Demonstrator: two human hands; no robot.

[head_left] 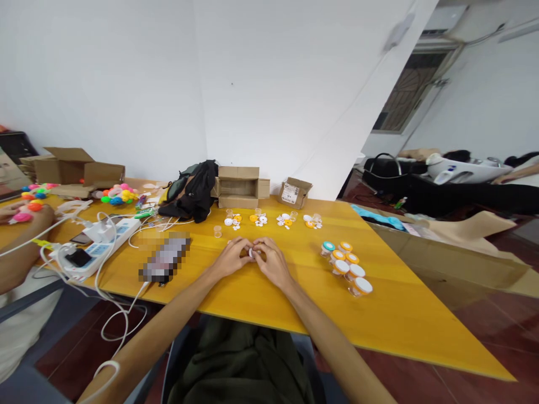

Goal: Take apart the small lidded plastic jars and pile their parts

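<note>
My left hand (232, 257) and my right hand (269, 259) meet above the middle of the yellow table, fingers closed from both sides on a small white plastic piece (251, 253). Most of that piece is hidden by the fingertips, so its exact kind does not show. Beyond the hands, small heaps of white and orange plastic parts (257, 219) lie in a row, with clear cups among them. A lone clear cup (217, 231) stands left of my hands. To the right is a group of clear containers with orange, white and teal lids (340, 266).
Two open cardboard boxes (238, 188) (295, 192) and a black bag (189, 191) stand along the wall. At left are a blurred-out phone (166, 259), a power strip (99, 247) with cables, and another person's hand (36, 219) near colourful balls (120, 193). The table's right edge slants away.
</note>
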